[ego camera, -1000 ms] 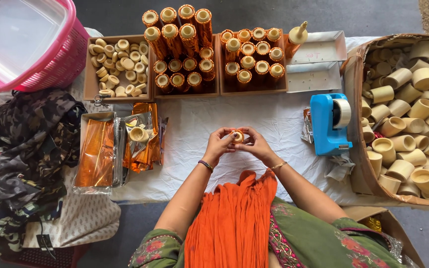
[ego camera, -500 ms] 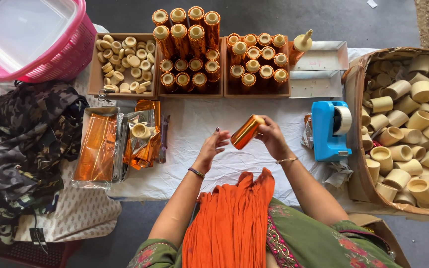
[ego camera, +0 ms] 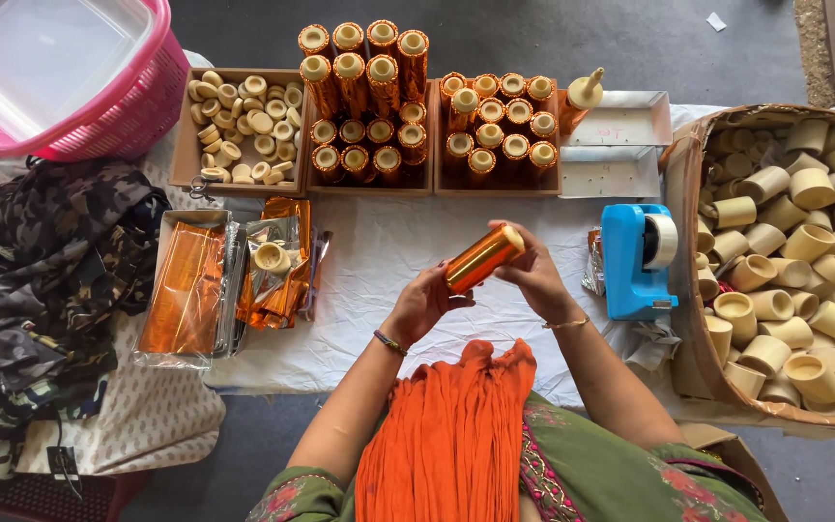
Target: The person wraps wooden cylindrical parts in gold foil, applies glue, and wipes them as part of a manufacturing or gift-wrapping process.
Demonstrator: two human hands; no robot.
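A: Orange foil covers the tube at centre frame. It lies tilted, cream end up toward the right, foil end down toward the left, held above the white cloth.

B: Grip?

A: Right hand curls around the upper end, fingers closed on it. Left hand sits at the lower end, fingers bent and touching the foil; how firmly it pinches, I cannot tell. Both hands are on the same tube.

B: Surroundings, left half?

A: Flat tray of orange foil sheets at centre left, with loose crumpled foil just beside it and a small cream cap resting on that. Upper left corner: pink basket. Below it, a dark patterned cloth.

B: Top of frame?

A: Three cardboard boxes in a row. The leftmost box holds bare cream caps. The middle box and the right box hold upright foil-wrapped tubes. A cream glue bottle stands just right of them.

B: Right side?

A: Blue tape dispenser on the cloth, near the right hand. Beyond it, a large sack filled with bare cream tubes, right edge of frame.
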